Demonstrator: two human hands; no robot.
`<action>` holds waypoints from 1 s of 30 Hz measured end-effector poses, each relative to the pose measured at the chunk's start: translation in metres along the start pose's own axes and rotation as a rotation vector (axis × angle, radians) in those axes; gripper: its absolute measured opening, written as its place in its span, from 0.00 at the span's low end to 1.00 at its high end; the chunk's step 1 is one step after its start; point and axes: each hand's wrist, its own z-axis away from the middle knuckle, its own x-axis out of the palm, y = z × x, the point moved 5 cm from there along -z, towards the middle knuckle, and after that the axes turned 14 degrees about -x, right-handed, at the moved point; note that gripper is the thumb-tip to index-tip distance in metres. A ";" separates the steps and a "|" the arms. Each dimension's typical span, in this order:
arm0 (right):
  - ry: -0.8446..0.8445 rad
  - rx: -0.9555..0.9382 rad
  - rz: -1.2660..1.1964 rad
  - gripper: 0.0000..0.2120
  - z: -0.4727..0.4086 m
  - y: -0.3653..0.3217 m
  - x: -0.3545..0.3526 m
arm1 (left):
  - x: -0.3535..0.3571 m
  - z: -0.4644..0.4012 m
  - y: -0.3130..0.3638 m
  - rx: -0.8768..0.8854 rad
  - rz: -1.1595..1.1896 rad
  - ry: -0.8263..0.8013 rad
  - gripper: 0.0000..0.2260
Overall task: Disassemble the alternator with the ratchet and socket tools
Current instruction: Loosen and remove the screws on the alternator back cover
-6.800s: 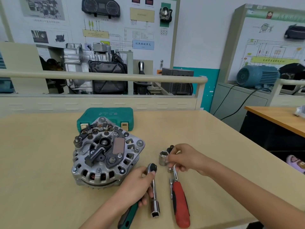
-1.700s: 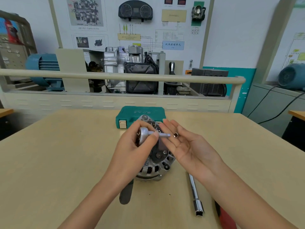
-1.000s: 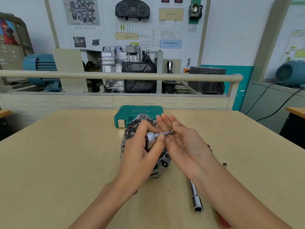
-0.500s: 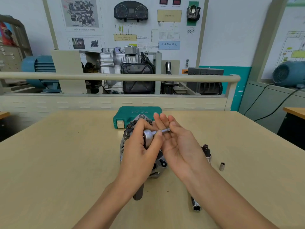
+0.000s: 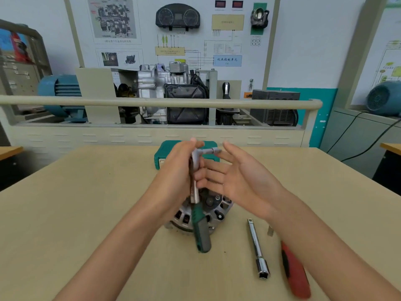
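— What is changed since half a second ago?
— The ratchet (image 5: 196, 192) is now raised upright at centre frame, gripped by the left hand (image 5: 175, 177); the right hand (image 5: 236, 179) is spread flat beside it. The alternator (image 5: 201, 211) is left below.

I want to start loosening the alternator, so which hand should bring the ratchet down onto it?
Left. The left hand already grips the ratchet above the alternator; the right hand is open, holding nothing.
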 end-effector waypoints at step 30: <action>-0.290 -0.567 1.866 0.15 -0.045 -0.052 0.011 | -0.078 -0.013 -0.005 0.263 -0.748 0.071 0.13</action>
